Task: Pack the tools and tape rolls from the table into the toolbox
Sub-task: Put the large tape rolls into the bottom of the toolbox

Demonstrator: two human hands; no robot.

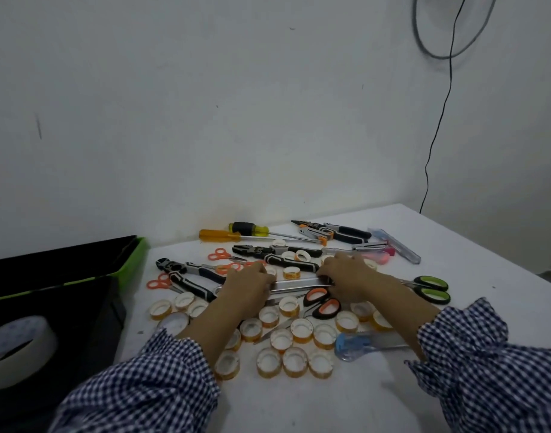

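To the left of both hands an open black toolbox [124, 267] with a green rim sits at the counter's [299, 401] edge, and a large tape roll [18, 348] lies inside it. Between the toolbox and the left hand lie small orange scissors [158, 283] and black-handled cutters [187, 281], the cutters' handles running up to the left hand's knuckles.

The left hand [249, 287], coming out of a checked sleeve [137, 385], is curled round the left part of a silver wrench [299, 284]. The wrench lies flat on the counter and spans the gap between the hands. Small tape rolls [280, 339] are scattered on the near side of the hands, between and under the two forearms. Beyond the hands, near the wall, lie an amber-handled screwdriver [219, 235] and black-handled pliers [283, 253].

Orange-and-black scissors [317, 295] lie just on the near side of the wrench, touching the right hand. The right hand [346, 273] bends its fingers down over the wrench's right end. From behind the knuckles I cannot tell whether they grip it or only rest on it. A blue plastic tool [352, 343] lies under the right forearm, and green-and-black scissors [436, 296] lie just right of the right wrist.
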